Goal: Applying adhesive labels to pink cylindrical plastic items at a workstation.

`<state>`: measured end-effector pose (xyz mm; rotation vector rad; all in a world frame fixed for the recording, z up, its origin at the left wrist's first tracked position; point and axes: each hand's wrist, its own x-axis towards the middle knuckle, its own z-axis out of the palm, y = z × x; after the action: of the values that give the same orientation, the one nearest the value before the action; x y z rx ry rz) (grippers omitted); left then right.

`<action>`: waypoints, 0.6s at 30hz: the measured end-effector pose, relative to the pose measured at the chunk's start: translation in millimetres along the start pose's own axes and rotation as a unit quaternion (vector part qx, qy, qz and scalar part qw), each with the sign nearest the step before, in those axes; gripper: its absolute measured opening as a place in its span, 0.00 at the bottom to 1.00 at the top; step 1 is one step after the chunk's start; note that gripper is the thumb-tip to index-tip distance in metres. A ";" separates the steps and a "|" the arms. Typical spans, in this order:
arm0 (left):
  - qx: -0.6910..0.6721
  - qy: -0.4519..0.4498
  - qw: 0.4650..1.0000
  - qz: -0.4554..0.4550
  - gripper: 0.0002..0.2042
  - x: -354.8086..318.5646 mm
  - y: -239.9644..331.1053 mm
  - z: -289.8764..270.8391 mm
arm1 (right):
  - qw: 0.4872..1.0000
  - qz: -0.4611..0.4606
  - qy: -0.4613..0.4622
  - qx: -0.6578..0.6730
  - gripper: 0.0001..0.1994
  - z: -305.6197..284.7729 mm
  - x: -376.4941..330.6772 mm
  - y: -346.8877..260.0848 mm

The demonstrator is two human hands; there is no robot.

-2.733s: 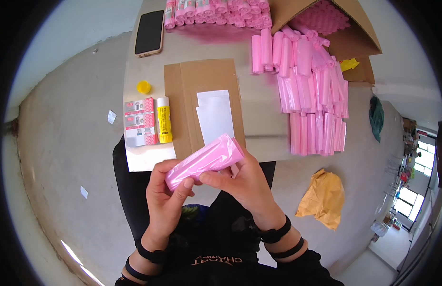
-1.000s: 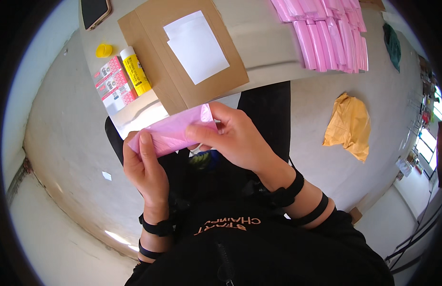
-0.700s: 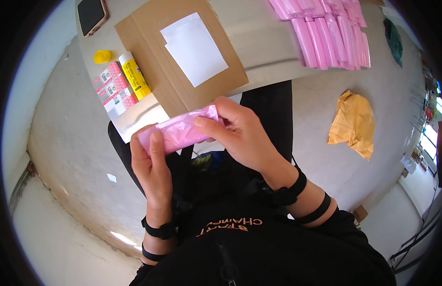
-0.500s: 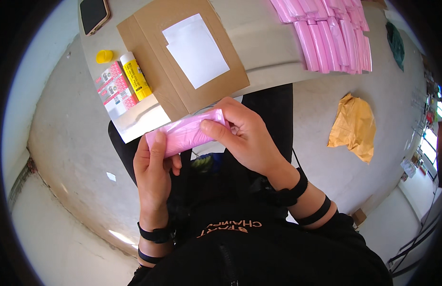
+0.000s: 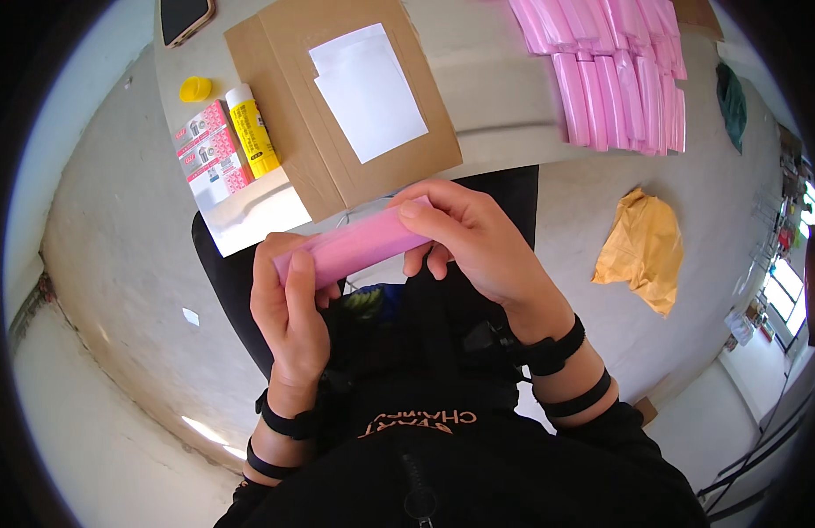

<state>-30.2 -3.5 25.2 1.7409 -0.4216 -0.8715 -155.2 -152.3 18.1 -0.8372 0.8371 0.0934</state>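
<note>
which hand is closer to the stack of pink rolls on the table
Right. The right hand is below-left of the stack in view, holding one end of a pink roll; the left hand, at the other end, is farther left.

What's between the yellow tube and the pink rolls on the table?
In the head view: brown cardboard bearing white paper, then a stretch of tabletop.

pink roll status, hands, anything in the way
Left hand, right hand gripping pink roll at opposite ends. Roll's middle uncovered. Nothing seen in the way.
</note>
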 end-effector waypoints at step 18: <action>-0.211 -0.135 0.947 -0.200 0.13 19.5 -13.4 -23.4 | 0.991 -0.087 0.062 -0.075 0.17 -22.1 -0.1 -8.5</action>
<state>-1.9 3.8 9.3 1.3278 -0.0412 -1.3901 -165.7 -173.3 15.0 -1.0628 0.8770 -0.0516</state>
